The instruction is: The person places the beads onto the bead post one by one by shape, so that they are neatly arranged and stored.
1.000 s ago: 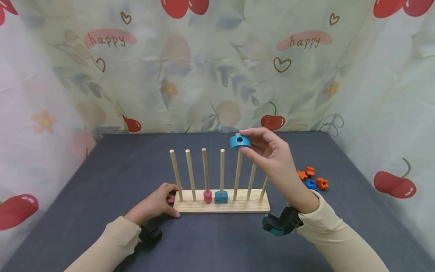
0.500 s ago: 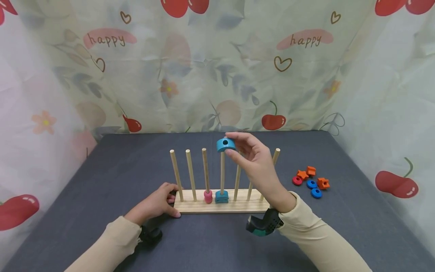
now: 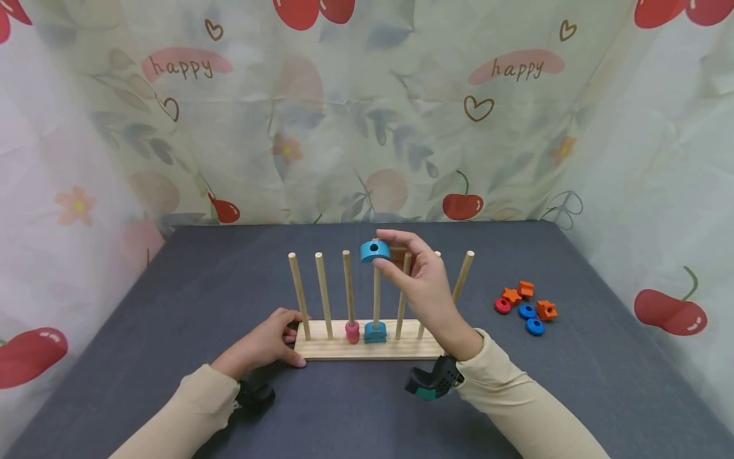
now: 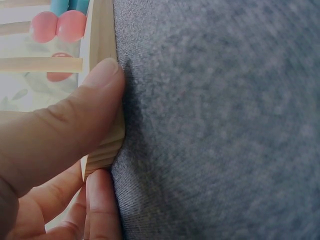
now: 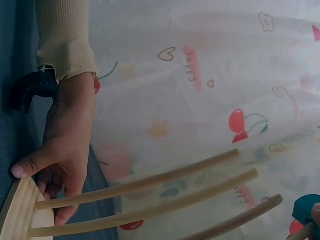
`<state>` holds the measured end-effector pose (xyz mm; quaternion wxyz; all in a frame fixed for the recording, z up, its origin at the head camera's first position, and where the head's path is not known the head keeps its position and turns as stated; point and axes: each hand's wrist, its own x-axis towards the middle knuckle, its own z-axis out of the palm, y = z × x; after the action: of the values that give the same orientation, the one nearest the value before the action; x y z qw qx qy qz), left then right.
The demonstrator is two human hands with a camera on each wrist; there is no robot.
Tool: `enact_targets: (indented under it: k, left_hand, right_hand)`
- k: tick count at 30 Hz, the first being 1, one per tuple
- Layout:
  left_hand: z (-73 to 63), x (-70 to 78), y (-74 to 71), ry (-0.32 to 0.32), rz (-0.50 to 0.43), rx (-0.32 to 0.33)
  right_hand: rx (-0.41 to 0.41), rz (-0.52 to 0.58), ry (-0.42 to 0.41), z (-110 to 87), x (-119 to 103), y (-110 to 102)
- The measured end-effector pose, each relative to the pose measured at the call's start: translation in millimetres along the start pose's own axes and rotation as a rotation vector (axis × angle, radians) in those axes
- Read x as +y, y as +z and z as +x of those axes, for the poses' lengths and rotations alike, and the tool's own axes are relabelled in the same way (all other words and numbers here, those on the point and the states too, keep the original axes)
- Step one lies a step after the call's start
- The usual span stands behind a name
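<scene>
My left hand (image 3: pixel 260 344) grips the left end of a wooden peg stand (image 3: pixel 344 350), thumb on the front edge and fingers round the end, as the left wrist view confirms. Between thumb and fingertips, my right hand (image 3: pixel 427 284) pinches a light-blue arched bead (image 3: pixel 375 251) with a hole in its face. That bead is at the top of the fourth peg (image 3: pixel 376 293) from the left; whether the peg has entered it, I cannot tell. Lower on the same peg sits a light-blue piece (image 3: pixel 375 333). A pink double-ball bead (image 3: pixel 352 332) is at the foot of the third peg.
To the right lie loose beads: orange ones such as a star (image 3: pixel 511 296) and a block (image 3: pixel 546 310), a red ring (image 3: pixel 502 306) and blue rings (image 3: pixel 535 327). Tall bare pegs (image 3: pixel 296 296) rise at the stand's left. A printed curtain (image 3: pixel 321 127) surrounds the dark table (image 3: pixel 344 414).
My right hand has carried the light-blue bead leftward to the fourth peg, then slightly lower. Loose beads behind the arm have come into view. The left hand has stayed on the stand.
</scene>
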<state>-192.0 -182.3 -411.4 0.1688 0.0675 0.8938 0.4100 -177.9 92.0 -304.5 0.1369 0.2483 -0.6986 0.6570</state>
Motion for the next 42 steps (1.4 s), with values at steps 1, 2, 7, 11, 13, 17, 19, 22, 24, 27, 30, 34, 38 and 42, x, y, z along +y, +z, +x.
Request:
enact_targets:
  k: [1,2,7,11,13,17,19,22,24,27,30,34,38,42]
  left_hand:
    - [0.4,-0.3,0.1,-0.001,0.0,0.0]
    - [0.5,-0.1,0.1,-0.004,-0.001,0.002]
    - [0.7,-0.3,0.2,-0.008,-0.003,0.004]
    - [-0.1,0.8,0.4,-0.016,-0.012,0.004]
    - [-0.5,1.4,0.6,-0.016,-0.016,0.005]
    - [-1.5,1.9,0.4,-0.001,-0.013,0.003]
    - [-1.8,1.8,0.4,0.003,-0.011,0.002]
    - [-2.1,2.0,0.2,0.004,-0.012,0.0]
    - [-2.1,2.1,0.3,-0.001,-0.013,0.002]
    - [-1.8,1.8,0.1,-0.001,-0.012,0.002]
    - [-1.8,1.5,0.1,0.001,-0.009,0.002]
    - [-2.2,0.8,0.1,0.015,-0.005,0.0]
    - [-3.0,1.3,0.1,0.014,-0.006,0.0]
    - [-3.6,2.7,-0.5,0.017,0.0,0.0]
  right_hand:
    - [0.003,0.004,0.004,-0.6,1,1]
    - [0.008,0.011,0.006,-1.1,2,1]
    - [0.035,0.043,0.011,-2.9,7,2]
    - [0.043,0.064,0.032,-5.9,10,3]
    - [0.042,0.069,0.047,-7.4,11,4]
    - [0.041,0.076,0.081,-10.0,13,5]
    - [0.038,0.08,0.098,-11.2,15,5]
    - [0.03,0.082,0.121,-13.4,17,5]
    - [0.023,0.082,0.132,-14.7,20,5]
    - [0.02,0.07,0.15,-17.3,24,5]
    - [0.021,0.051,0.17,-20.9,31,5]
    - [0.012,0.007,0.199,-27.4,42,5]
    - [-0.004,-0.05,0.234,-35.2,52,6]
    - [-0.027,-0.104,0.272,-42.8,63,5]
